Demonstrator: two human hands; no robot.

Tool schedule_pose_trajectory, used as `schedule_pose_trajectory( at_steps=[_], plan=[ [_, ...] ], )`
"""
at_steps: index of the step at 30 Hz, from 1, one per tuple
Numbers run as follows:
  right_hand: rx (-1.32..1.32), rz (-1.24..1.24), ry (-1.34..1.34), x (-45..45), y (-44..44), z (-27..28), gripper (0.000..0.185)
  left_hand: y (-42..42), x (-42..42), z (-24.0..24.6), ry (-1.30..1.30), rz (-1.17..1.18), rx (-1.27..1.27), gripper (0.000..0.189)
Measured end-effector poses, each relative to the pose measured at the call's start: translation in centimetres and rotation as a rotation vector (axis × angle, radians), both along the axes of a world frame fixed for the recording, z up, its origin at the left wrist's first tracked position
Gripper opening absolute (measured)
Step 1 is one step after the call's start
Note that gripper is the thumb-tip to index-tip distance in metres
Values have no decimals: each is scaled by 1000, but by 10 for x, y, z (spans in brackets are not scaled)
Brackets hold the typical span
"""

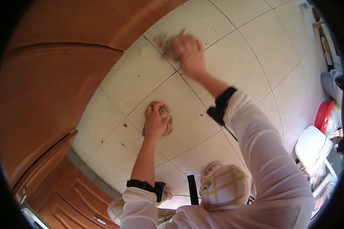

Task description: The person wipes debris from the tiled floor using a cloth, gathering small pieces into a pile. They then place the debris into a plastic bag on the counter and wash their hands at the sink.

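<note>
My left hand presses down on a crumpled brown cloth on the tiled floor, its fingers curled over the fabric. Farther out, near the wooden door, my right hand is blurred and has a second brownish cloth under its fingers. That cloth is blurred too, and it lies across a dark joint between the tiles. Small dark bits of dirt are scattered around both hands. A pale yellowish scrap lies on the tile left of the right cloth.
A brown wooden door stands along the left, with wooden cabinet fronts below it. On the right are a red basin, a white folding chair, a grey bin and plastic bags. A black cable hangs by my right forearm.
</note>
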State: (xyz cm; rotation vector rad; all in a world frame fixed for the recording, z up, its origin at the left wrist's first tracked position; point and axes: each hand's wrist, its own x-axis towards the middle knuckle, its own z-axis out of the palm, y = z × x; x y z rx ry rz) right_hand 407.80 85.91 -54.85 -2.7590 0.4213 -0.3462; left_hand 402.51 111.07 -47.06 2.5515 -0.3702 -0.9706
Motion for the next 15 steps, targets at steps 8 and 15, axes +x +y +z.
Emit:
schedule_pose_trajectory(
  at_steps=[8,15],
  plan=[
    [434,436,-56,-58,128,16,45,13,-6,-17,-97,-47,-9,53],
    [235,-294,-48,70,-13,-24,51,85,-35,18,-52,146,-518,48]
  ],
)
